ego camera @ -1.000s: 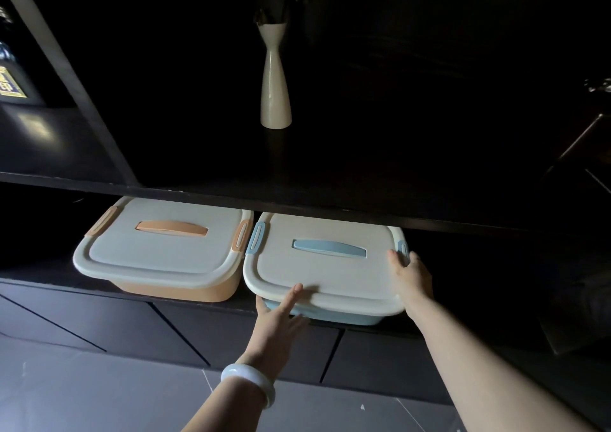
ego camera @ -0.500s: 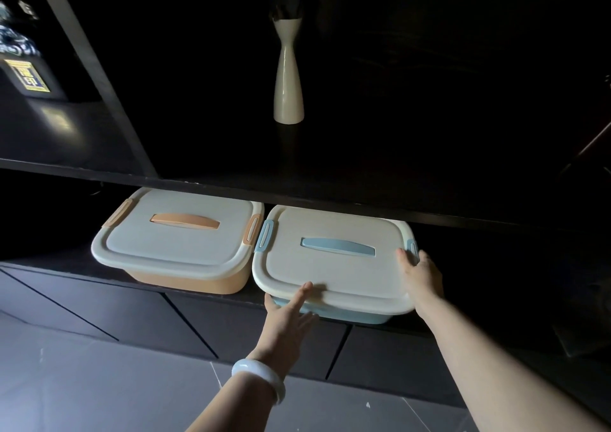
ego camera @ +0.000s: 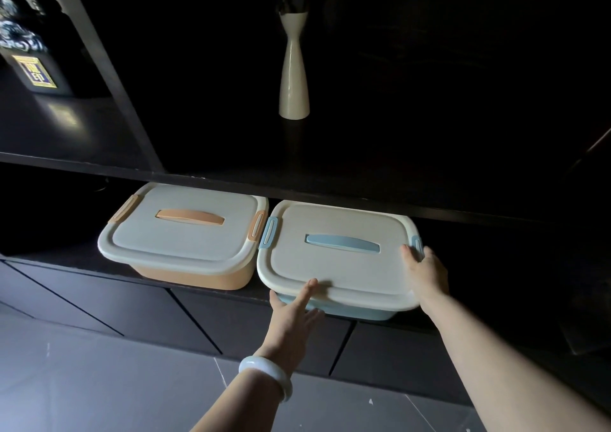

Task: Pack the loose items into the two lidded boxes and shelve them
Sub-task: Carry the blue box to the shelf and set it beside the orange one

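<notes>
1. Little has moved since the earlier frames: both hands stay on the blue box (ego camera: 337,266), which sits as before at the front of the lower shelf (ego camera: 82,263), its front edge hanging slightly past the shelf lip.
2. Left hand (ego camera: 292,316): fingers straight, the index fingertip on the lid's front rim and the others lower, against the box's front. It grips nothing.
3. Right hand (ego camera: 426,273): laid over the lid's right front corner, thumb on top of the lid, fingers by the blue side latch (ego camera: 417,243). I cannot tell whether they hook round the rim.
4. Just left of the blue box, latches nearly touching, the orange box (ego camera: 178,233) stands on the same shelf with its lid on.
5. Both boxes have pale lids, each with 1 coloured handle.
6. On the upper shelf (ego camera: 330,187) a white vase (ego camera: 293,84) stands upright, above the gap between the 2 boxes.
7. A pale bracelet (ego camera: 267,375) circles the left wrist, and dark cabinet fronts (ego camera: 132,306) run below the shelf, above a grey tiled floor (ego camera: 82,382).
</notes>
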